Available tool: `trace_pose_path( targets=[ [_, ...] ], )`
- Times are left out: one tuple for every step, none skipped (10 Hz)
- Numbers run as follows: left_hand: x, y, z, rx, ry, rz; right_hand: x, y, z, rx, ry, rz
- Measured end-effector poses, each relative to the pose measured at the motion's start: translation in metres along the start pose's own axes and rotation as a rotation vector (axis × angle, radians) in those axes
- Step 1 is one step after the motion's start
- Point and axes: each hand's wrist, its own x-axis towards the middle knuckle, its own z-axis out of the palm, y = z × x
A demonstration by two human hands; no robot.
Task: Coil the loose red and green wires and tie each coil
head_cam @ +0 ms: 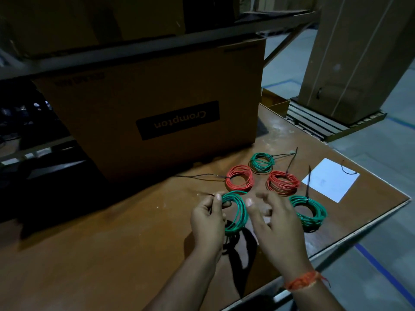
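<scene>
Left hand (207,217) pinching green wire coil (235,212) at black tie, held just above brown wooden worktop (101,243). Right hand (272,217) beside coil, fingers spread, grip empty. Four tied coils beyond: two red, two green.

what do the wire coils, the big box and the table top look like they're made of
Wire coils, like the green coil the left hand holds: probably plastic-coated wire, smooth with a slight sheen, springing into loops.
Big box: brown corrugated cardboard, matte, with folded edges and a printed label.
Table top: seemingly wood board or laminate, reddish-brown, scuffed and faintly glossy.
</scene>
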Motion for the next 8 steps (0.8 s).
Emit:
trace_pose_path(
  targets=[
    [-0.005,-0.003,0.020,-0.132,0.027,-0.108,-0.003,0.015,0.007,0.080,-0.069,0.155],
    [-0.007,-0.002,0.032,-0.231,0.031,-0.229,0.001,0.025,0.012,0.079,0.026,0.200],
    [-0.002,-0.011,0.035,-0.053,0.003,-0.240,0.016,0.032,0.013,-0.055,0.076,0.198],
    [0.003,-0.015,0.026,0.193,-0.054,-0.178,0.031,0.032,0.011,-0.241,0.063,0.169],
    [0.007,-0.012,0.022,0.403,-0.094,-0.115,0.042,0.033,0.009,-0.458,0.023,0.103],
    [0.002,-0.003,0.021,0.388,-0.161,-0.206,0.046,0.033,0.006,-0.575,-0.064,0.078],
    [-0.004,0.001,0.016,0.260,-0.300,-0.335,0.046,0.038,0.008,-0.610,-0.059,0.058],
    [-0.010,0.013,0.009,0.304,-0.324,-0.330,0.046,0.049,0.012,-0.570,0.095,0.004]
  ],
)
